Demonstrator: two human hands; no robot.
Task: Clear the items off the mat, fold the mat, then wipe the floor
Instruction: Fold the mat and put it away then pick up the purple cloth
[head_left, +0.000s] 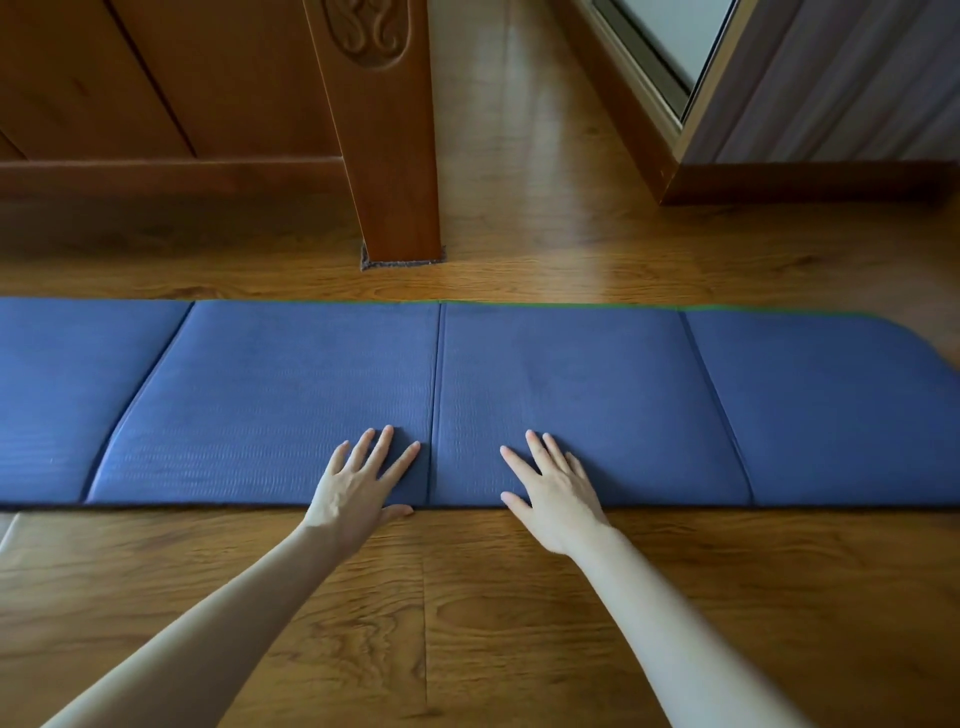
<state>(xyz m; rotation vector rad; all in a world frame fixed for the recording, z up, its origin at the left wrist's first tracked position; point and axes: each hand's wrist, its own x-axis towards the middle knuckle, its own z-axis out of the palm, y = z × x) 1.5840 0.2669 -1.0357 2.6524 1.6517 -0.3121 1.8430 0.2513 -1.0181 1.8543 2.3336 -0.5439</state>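
A blue mat (571, 384) with a thin green far edge lies flat across the wooden floor (467, 623), divided by several fold creases. Nothing lies on the part of it that I see. My left hand (363, 483) rests flat on the mat's near edge just left of the middle crease, fingers spread, thumb at the edge. My right hand (550, 493) rests flat just right of that crease, fingers spread too. Both ends of the mat run out of view.
A carved wooden post (395, 156) of brown furniture stands on a grey pad right behind the mat. At the back right a sliding door frame (670, 104) and a wall corner border the floor.
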